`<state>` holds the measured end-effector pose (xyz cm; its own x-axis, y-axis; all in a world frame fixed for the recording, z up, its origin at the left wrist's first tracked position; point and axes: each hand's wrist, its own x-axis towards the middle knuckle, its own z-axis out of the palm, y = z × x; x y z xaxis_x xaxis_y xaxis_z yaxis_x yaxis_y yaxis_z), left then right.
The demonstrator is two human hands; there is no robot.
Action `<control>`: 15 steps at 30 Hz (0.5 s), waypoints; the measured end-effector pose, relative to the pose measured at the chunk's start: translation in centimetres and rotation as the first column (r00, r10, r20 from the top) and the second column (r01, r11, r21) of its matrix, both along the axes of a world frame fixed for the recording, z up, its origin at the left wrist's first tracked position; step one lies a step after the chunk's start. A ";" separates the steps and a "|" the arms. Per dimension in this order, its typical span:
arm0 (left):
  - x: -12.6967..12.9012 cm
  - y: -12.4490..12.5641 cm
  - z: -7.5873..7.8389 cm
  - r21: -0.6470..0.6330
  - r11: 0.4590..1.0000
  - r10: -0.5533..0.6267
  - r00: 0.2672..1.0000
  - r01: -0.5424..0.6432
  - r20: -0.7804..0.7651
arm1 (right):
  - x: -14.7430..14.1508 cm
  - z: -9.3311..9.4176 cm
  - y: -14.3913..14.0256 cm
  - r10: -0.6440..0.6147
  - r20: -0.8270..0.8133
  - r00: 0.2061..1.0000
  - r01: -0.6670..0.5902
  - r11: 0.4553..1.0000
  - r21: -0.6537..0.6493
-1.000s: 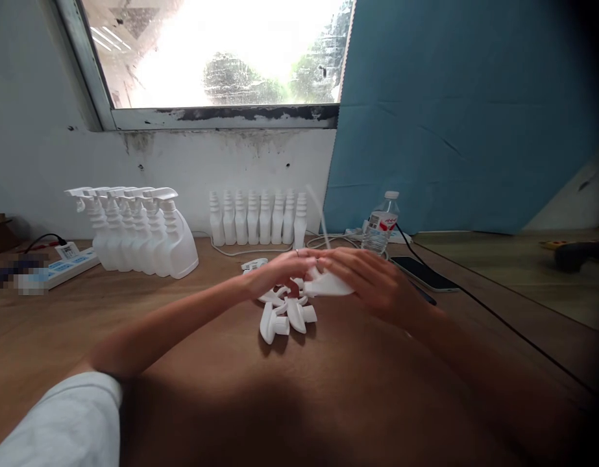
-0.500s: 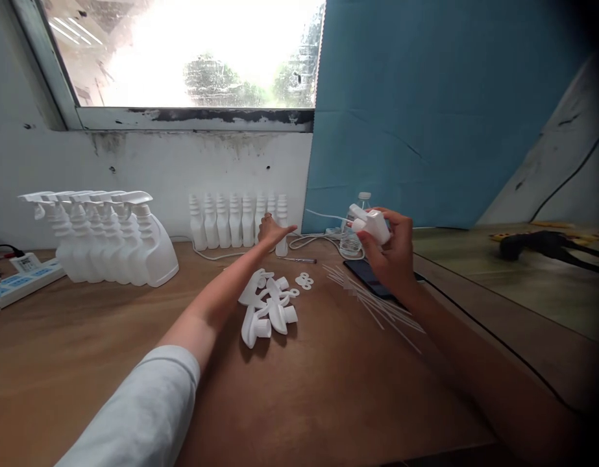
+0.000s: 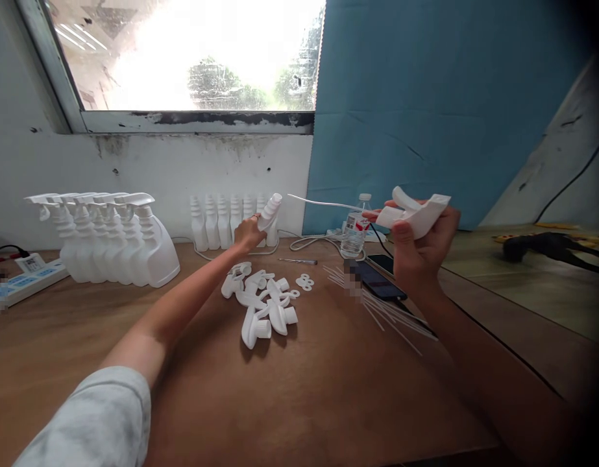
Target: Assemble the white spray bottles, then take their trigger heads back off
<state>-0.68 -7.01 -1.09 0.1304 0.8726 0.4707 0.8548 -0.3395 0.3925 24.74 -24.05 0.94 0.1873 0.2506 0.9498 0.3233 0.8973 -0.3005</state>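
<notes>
My left hand (image 3: 249, 235) is closed around a white ribbed-neck bottle (image 3: 270, 211), tilted with its mouth up and to the right. My right hand (image 3: 423, 250) grips a white spray trigger head (image 3: 416, 217); its thin white dip tube (image 3: 323, 203) points left toward the bottle's mouth, with a gap between them. Behind my left hand stands a row of similar white bottles (image 3: 222, 224). Several loose trigger heads (image 3: 254, 327) lie in a pile on the brown table (image 3: 299, 402). White ring washers (image 3: 305, 281) are beside the pile.
Bottles with trigger heads fitted (image 3: 111, 243) stand at the left near a power strip (image 3: 31, 285). Loose thin tubes (image 3: 381, 308), a phone (image 3: 379, 280), a clear water bottle (image 3: 352, 237) and a screwdriver (image 3: 298, 261) lie or stand about. Cables run along the wall.
My left hand has taken a bottle from the row's right end, tilted it and drawn it nearer. My right hand has moved right and turned the trigger head, bringing its tube into fuller view.
</notes>
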 end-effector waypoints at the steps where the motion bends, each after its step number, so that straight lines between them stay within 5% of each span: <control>1: -0.9 -0.5 0.1 0.014 1.000 0.002 1.000 -0.002 -0.029 | -0.1 0.0 0.1 0.033 -0.015 0.999 -0.033 0.999 0.008; 15: -5.2 -3.0 -0.2 0.140 0.990 0.057 0.972 -0.026 -0.227 | -1.0 -1.5 0.0 0.253 0.013 0.967 -0.252 0.967 -0.045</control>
<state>-5.88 -10.04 -1.25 0.2139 0.8099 0.5462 0.9311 -0.3381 0.1367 23.70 -24.05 -0.57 0.0952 0.3276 0.9400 0.0936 0.9372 -0.3361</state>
